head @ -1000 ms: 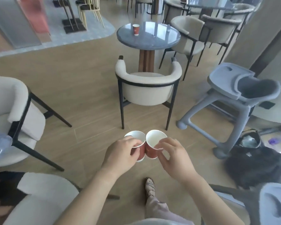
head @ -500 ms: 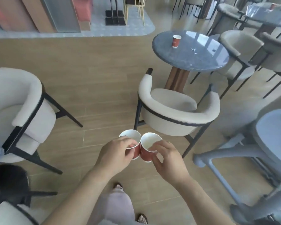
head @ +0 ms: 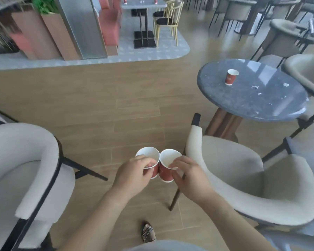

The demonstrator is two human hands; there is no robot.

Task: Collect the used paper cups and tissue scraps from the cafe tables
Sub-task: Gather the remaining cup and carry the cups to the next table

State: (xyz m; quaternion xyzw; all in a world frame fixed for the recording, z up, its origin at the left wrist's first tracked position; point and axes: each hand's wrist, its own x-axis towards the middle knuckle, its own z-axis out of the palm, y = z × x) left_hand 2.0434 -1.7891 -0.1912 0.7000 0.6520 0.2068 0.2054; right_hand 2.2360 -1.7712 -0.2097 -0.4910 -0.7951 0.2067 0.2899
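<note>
Carrying two cups at once, and both hands are taken: the left hand (head: 132,172) is clamped on the left-hand cup (head: 153,172), fingers curled round the red wall with a fingertip hooked over the rim, while the right hand (head: 188,175) pinches the right-hand cup (head: 165,174) the same way, a fingertip dipped inside. The two red paper cups ride upright, rims touching, low in front of the body and above the wooden floor. Ahead on the right, the round grey table (head: 243,109) holds a third cup (head: 231,77), upright, with white tissue scraps (head: 255,86) strewn across the top, some near the far edge. Trouble could start right there: with no free fingers, reaching for that cup probably means nesting these two first, and a pinch that squeezes a soft paper rim could buckle it and tip out any dregs. The scraps look light; a careless sweep could send them over the edge. The cream armchair (head: 243,178) sits between walker and table, its dark leg near the sandalled foot (head: 148,232), so a stumble is possible. As for writing: the third cup shows a pale mark on its red side, too small to read, and the held cups show none.
</note>
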